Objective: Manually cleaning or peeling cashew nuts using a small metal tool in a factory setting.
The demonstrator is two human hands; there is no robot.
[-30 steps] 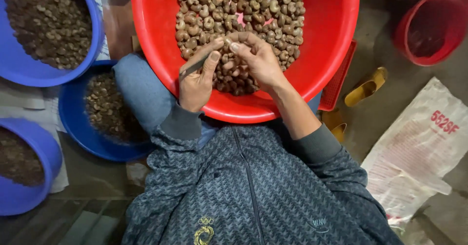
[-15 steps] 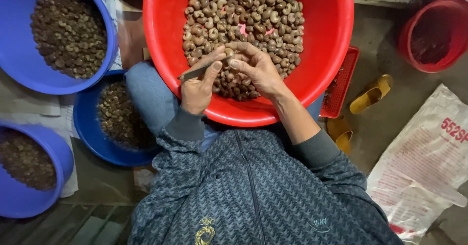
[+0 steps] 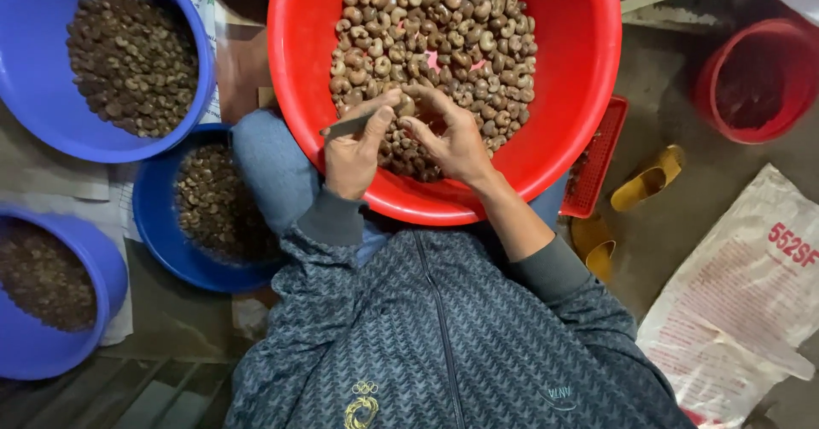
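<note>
Both hands work over the near side of a large red basin [image 3: 580,96] heaped with brown cashew nuts [image 3: 444,37]. Left hand [image 3: 354,152] is clenched on a thin dark blade tool [image 3: 345,125], thumb laid along it, tip pointing toward the other hand. Right hand [image 3: 452,139] pinches a single nut [image 3: 404,105] between thumb and fingertips, just above the heap, where the two hands meet. The blade's working end is hidden behind the thumb, so contact with the nut cannot be confirmed.

Judgement on doing this well: keep the nut pinned firmly with its seam facing the blade, work with short controlled strokes away from the holding fingers, and stay low over the basin so scraps drop back in.

Around: one blue basin [image 3: 192,71] of darker nuts at upper left, a second [image 3: 158,224] beside the person's knee, a third [image 3: 107,284] at lower left. A small red bucket [image 3: 708,96], yellow sandals [image 3: 648,177] and a white sack [image 3: 734,310] lie on the floor to the right.
</note>
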